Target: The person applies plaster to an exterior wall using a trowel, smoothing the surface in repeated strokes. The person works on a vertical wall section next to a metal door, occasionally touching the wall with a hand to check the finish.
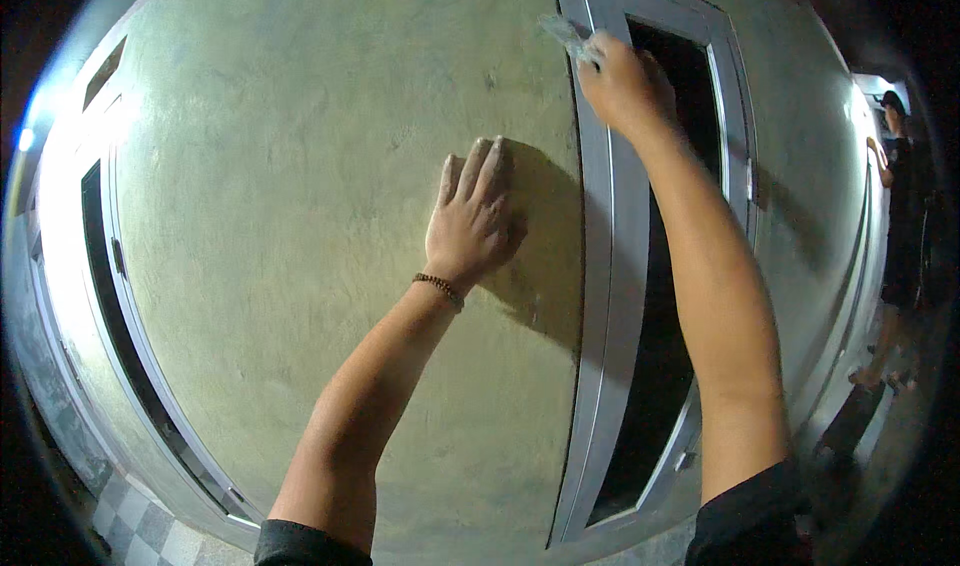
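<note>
My left hand point(470, 216) lies flat against the yellow-green plastered wall point(300, 206), fingers pointing up and whitish dust on their tips. A beaded bracelet point(438, 286) circles that wrist. Higher up and to the right, my right hand point(625, 81) is closed round what looks like a putty knife point(566, 38); its pale, flat blade points left, over the wall's edge beside the window frame. My fingers hide its handle. The grey window frame point(600, 266) stands upright behind my right forearm, with a dark pane inside it.
Another framed opening point(110, 256) is in the wall at the far left, next to a bright light point(26, 139). At the far right a person in dark clothes point(900, 196) stands by the wall. Checkered floor tiles point(145, 526) show at the lower left.
</note>
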`<action>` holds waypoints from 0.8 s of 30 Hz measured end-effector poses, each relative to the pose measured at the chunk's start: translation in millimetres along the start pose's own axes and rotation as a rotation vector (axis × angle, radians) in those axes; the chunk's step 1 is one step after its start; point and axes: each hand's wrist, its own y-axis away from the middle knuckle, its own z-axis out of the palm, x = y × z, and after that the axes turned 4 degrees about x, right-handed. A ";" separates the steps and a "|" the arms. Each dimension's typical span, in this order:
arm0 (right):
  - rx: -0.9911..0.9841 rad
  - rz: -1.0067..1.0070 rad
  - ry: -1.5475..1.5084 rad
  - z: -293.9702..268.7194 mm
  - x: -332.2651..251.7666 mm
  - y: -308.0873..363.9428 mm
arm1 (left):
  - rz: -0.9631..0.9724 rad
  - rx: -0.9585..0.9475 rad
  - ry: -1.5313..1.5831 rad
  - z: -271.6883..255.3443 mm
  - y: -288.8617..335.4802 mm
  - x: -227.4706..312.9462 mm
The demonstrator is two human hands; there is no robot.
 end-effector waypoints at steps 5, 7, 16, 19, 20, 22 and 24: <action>-0.023 -0.056 -0.038 0.9 10.6 0.3 | 0.016 -0.027 -0.059 -5.2 6.0 4.1; -0.114 -0.058 -0.081 -8.7 16.2 66.7 | 0.012 -0.195 -0.076 -10.8 28.7 12.2; -0.900 0.892 -0.585 -180.4 81.2 560.3 | 0.074 -0.366 0.056 -44.7 218.6 38.0; -1.098 1.162 0.064 -268.7 113.3 715.7 | 0.066 -0.572 0.213 -62.1 320.9 70.4; -1.168 1.282 0.157 -306.4 121.6 759.1 | 0.073 -0.737 0.242 -67.5 359.3 90.0; -1.355 1.601 0.339 -380.3 128.9 826.0 | 0.130 -0.968 0.287 -90.1 440.4 138.3; -1.448 1.797 0.424 -437.5 124.1 859.9 | 0.265 -1.266 0.307 -131.6 513.7 196.2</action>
